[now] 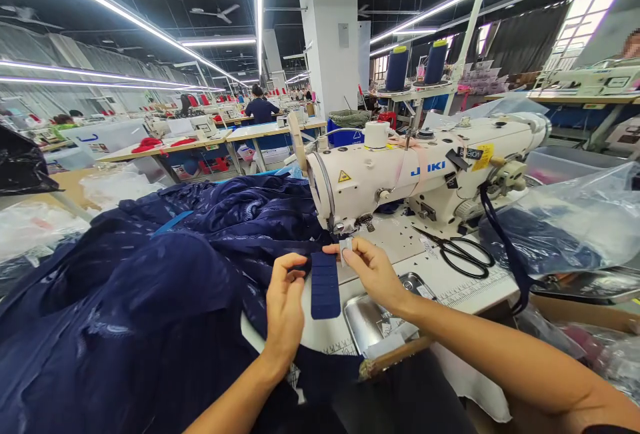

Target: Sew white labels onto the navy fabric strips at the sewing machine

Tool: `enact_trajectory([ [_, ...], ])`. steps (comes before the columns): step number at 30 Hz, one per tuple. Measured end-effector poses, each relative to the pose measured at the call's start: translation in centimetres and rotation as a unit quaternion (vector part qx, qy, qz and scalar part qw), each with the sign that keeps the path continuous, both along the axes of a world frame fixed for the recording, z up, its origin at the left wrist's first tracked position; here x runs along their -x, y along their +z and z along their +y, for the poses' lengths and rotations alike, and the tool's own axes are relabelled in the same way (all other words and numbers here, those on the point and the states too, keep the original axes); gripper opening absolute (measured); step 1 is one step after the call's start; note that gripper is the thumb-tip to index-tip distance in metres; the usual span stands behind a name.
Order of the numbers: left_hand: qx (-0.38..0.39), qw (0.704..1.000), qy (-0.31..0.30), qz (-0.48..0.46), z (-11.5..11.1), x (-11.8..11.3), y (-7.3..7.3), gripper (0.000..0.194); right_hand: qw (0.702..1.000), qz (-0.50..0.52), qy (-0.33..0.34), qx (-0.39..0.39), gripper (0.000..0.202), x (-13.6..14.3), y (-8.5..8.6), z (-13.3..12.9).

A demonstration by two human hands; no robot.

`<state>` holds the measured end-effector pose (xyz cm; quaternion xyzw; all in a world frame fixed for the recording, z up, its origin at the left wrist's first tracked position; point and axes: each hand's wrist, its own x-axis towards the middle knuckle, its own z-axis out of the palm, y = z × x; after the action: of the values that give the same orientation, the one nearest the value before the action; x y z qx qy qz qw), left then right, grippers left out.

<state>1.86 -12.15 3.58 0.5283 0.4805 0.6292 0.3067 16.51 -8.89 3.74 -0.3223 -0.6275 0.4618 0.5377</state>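
Note:
My right hand (373,273) pinches a small white label (345,252) between thumb and fingers, at the top edge of a navy ribbed fabric tab (325,287). Its index fingertip reaches left past the label. The tab hangs flat, with several lines running across it. Just left of it is my left hand (286,307), fingers loosely bent and apart, with nothing visible in them. Navy garments (190,281) with shiny patterned patches lie heaped beside and behind this hand. Above both hands stands the head of a white sewing machine (370,177).
Black-handled scissors (463,254) lie on the machine bed at right. A metal tray (367,324) with small labels sits near the front edge. Beyond are a clear plastic bag (565,227), navy thread cones (397,69) and a person (261,109) at another table.

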Motion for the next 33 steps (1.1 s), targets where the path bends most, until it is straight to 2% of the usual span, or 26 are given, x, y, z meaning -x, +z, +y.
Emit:
enact_trajectory([
  [1, 0.053, 0.997, -0.022, -0.050, 0.1, 0.0, 0.1, 0.018, 1.000, -0.008, 0.002, -0.011, 0.031, 0.0, 0.0, 0.0],
  [3, 0.166, 0.973, -0.101, -0.124, 0.2, -0.2, 0.3, 0.027, 0.999, -0.024, 0.009, -0.024, 0.029, 0.0, -0.1, 0.0],
  [6, 0.246, 0.940, -0.177, -0.158, 0.1, -0.8, 0.2, 0.029, 0.999, -0.034, 0.024, -0.023, 0.025, 0.2, -0.3, 0.1],
  [10, 0.234, 0.940, -0.168, -0.185, -0.1, -1.2, -0.1, 0.024, 0.998, -0.042, 0.031, -0.033, 0.022, 0.2, -0.4, 0.4],
  [14, 0.212, 0.943, -0.157, -0.203, -0.1, -0.9, -0.3, 0.021, 0.996, -0.054, -0.034, -0.055, 0.024, -0.2, -0.7, 1.1],
  [17, 0.204, 0.937, -0.165, -0.230, 0.0, -0.8, -0.4, 0.018, 0.999, -0.035, -0.030, 0.027, 0.028, -0.5, -0.8, 1.0],
  [21, 0.171, 0.928, -0.166, -0.285, 0.1, -0.9, -0.5, 0.022, 0.982, 0.078, 0.019, 0.173, 0.034, -0.1, -0.3, -1.1],
  [24, 0.164, 0.922, -0.160, -0.311, 0.2, -1.2, -0.7, 0.024, 0.965, 0.132, 0.071, 0.217, 0.034, 0.5, 0.1, -3.0],
  [26, 0.165, 0.926, -0.175, -0.292, 0.0, -1.2, -0.8, 0.025, 0.962, 0.131, 0.102, 0.215, 0.032, 0.6, 0.3, -3.4],
  [28, 0.170, 0.944, -0.173, -0.225, -0.1, -1.0, -0.8, 0.023, 0.971, 0.088, 0.104, 0.198, 0.031, 0.2, 0.4, -2.9],
  [30, 0.140, 0.978, -0.115, -0.108, -0.2, -0.6, -0.5, 0.025, 0.987, -0.011, 0.072, 0.143, 0.030, -0.8, 0.6, -1.9],
  [31, 0.099, 0.992, -0.068, -0.039, -0.2, -0.4, -0.4, 0.029, 0.991, -0.079, 0.048, 0.095, 0.028, -1.5, 0.7, -1.4],
  [33, -0.017, 0.996, 0.008, 0.089, -0.1, 0.1, 0.0, 0.026, 0.974, -0.227, 0.005, -0.018, 0.024, -2.7, 1.0, -0.8],
])
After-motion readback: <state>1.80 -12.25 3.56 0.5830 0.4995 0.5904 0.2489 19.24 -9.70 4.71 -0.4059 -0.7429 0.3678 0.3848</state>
